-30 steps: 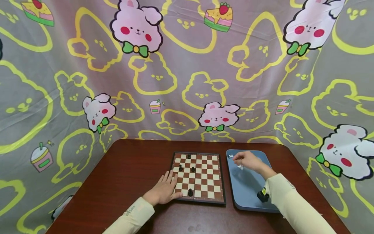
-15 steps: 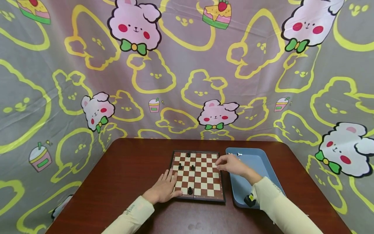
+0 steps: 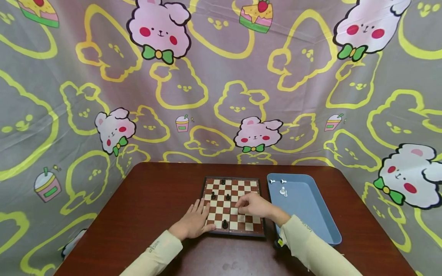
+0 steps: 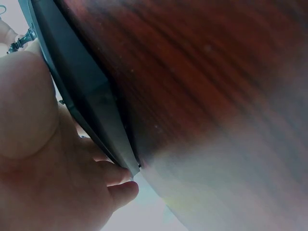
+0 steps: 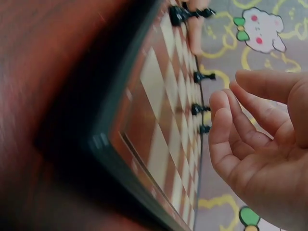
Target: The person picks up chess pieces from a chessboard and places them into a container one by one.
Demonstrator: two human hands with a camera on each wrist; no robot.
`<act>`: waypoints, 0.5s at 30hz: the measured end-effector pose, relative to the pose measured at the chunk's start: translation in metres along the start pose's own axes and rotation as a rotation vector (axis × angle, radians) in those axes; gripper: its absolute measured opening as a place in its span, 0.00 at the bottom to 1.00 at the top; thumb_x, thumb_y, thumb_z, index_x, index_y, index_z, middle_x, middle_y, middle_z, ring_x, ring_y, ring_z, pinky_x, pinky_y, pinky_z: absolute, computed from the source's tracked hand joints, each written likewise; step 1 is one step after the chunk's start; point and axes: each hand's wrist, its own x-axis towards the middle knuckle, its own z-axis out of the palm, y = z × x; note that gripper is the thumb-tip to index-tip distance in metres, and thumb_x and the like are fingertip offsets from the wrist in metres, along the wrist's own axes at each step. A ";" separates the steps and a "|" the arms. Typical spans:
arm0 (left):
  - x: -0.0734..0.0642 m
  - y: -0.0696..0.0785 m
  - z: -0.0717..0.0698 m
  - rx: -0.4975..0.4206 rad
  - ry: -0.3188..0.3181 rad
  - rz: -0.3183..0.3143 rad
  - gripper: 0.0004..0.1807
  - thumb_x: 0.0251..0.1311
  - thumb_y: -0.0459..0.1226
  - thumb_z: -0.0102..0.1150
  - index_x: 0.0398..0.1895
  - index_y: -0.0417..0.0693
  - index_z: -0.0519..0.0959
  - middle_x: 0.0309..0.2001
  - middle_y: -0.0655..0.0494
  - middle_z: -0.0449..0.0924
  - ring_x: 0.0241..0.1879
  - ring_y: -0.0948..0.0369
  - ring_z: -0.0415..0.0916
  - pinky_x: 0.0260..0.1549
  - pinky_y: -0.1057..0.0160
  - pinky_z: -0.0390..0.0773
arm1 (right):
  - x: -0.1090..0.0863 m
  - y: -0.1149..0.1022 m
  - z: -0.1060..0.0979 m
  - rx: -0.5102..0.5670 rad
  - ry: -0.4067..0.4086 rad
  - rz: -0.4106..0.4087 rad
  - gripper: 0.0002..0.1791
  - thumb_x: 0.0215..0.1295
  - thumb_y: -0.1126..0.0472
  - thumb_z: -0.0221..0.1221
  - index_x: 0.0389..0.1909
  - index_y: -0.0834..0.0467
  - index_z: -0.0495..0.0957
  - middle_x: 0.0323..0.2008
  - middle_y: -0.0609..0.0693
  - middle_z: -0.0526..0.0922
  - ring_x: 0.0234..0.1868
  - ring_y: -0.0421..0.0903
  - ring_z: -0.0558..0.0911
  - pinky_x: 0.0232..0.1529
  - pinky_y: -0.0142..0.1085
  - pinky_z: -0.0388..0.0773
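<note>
A brown-and-cream chessboard [image 3: 215,217] with a dark frame lies mid-table. My left hand [image 3: 194,222] rests flat over its left edge, fingers straight; in the left wrist view it lies along the dark frame. A black chess piece [image 3: 225,224] stands just right of its thumb. Other black chess pieces [image 3: 228,197] stand further back on the board's left half. My right hand [image 3: 254,206] is over the right half, fingertips drawn together near its middle. In the right wrist view its fingers are bent, and I cannot tell whether a small piece is hidden between them.
A blue tray [image 3: 305,209] stands just right of the board. White chess pieces [image 3: 283,191] lie near its back-left corner. A black strap device with a yellow mark [image 3: 279,242] is at my right wrist. A patterned curtain [image 3: 203,96] hangs behind the wooden table [image 3: 162,191].
My right hand has moved left from over the tray's white pieces, across the tray rim, to over the board. My left hand and the black pieces keep their places.
</note>
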 end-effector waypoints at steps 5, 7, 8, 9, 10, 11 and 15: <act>0.002 0.000 -0.001 0.014 0.019 -0.005 0.47 0.64 0.62 0.43 0.71 0.33 0.54 0.70 0.31 0.46 0.70 0.39 0.42 0.64 0.44 0.52 | 0.005 -0.003 0.016 -0.002 -0.030 -0.017 0.07 0.61 0.68 0.61 0.39 0.61 0.82 0.34 0.49 0.83 0.32 0.39 0.80 0.33 0.35 0.76; 0.002 0.000 -0.001 0.019 0.020 -0.006 0.47 0.63 0.62 0.43 0.71 0.34 0.54 0.70 0.31 0.46 0.70 0.39 0.42 0.64 0.44 0.52 | 0.007 -0.002 0.022 -0.006 -0.040 -0.028 0.07 0.59 0.69 0.61 0.39 0.61 0.82 0.33 0.48 0.83 0.32 0.38 0.80 0.32 0.34 0.76; 0.002 0.000 -0.001 0.021 0.019 -0.006 0.47 0.63 0.62 0.43 0.71 0.34 0.54 0.70 0.31 0.46 0.70 0.39 0.42 0.64 0.44 0.52 | 0.008 -0.001 0.025 -0.007 -0.045 -0.039 0.08 0.58 0.70 0.61 0.38 0.61 0.83 0.33 0.48 0.83 0.32 0.38 0.80 0.32 0.33 0.77; 0.002 0.000 -0.001 0.021 0.018 -0.007 0.47 0.64 0.62 0.43 0.71 0.34 0.54 0.70 0.31 0.46 0.70 0.39 0.42 0.64 0.44 0.52 | 0.008 0.000 0.028 -0.008 -0.049 -0.050 0.08 0.58 0.71 0.61 0.38 0.61 0.83 0.33 0.48 0.83 0.32 0.38 0.80 0.31 0.33 0.77; 0.002 0.000 0.000 0.021 0.018 -0.008 0.47 0.63 0.62 0.43 0.71 0.34 0.54 0.70 0.31 0.46 0.70 0.39 0.42 0.64 0.44 0.52 | 0.009 0.001 0.030 -0.010 -0.054 -0.054 0.09 0.57 0.72 0.61 0.38 0.60 0.82 0.33 0.48 0.83 0.32 0.38 0.80 0.31 0.33 0.77; 0.002 0.000 0.000 0.021 0.018 -0.007 0.47 0.63 0.62 0.43 0.71 0.34 0.54 0.70 0.31 0.46 0.70 0.39 0.42 0.64 0.44 0.52 | 0.010 0.002 0.033 -0.017 -0.058 -0.056 0.10 0.56 0.72 0.61 0.39 0.60 0.83 0.33 0.46 0.83 0.32 0.38 0.80 0.31 0.33 0.77; 0.001 0.000 0.001 0.018 0.016 -0.008 0.46 0.64 0.62 0.43 0.71 0.34 0.54 0.70 0.31 0.46 0.70 0.39 0.43 0.64 0.44 0.51 | 0.012 0.003 0.039 -0.035 -0.071 -0.061 0.13 0.55 0.72 0.61 0.40 0.58 0.83 0.34 0.42 0.82 0.33 0.36 0.79 0.32 0.31 0.77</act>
